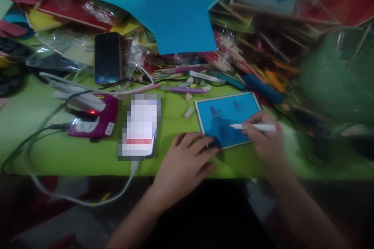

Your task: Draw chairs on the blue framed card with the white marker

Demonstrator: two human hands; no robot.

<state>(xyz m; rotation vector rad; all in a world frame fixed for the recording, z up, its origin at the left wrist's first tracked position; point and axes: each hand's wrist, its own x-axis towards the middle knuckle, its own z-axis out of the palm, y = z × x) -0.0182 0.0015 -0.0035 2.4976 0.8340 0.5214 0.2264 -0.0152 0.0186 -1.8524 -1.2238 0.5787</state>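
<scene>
A blue card (pixel 230 105) framed with thin pale sticks lies on the green table, slightly turned. Dark chair-like drawings stand on it, two near the top and one lower left. My right hand (pixel 267 136) grips a white marker (pixel 258 126) with a pink end, its tip at the lower drawing. My left hand (pixel 189 155) rests with fingers spread, fingertips on the card's lower left corner and the table beside it.
Left of the card lie a phone (pixel 140 128) on a white cable and a purple power strip (pixel 111 111) with plugs. A dark phone (pixel 108 58), blue sheets (pixel 181 11), markers and many sticks crowd the back. A large green rounded object (pixel 339 78) stands right.
</scene>
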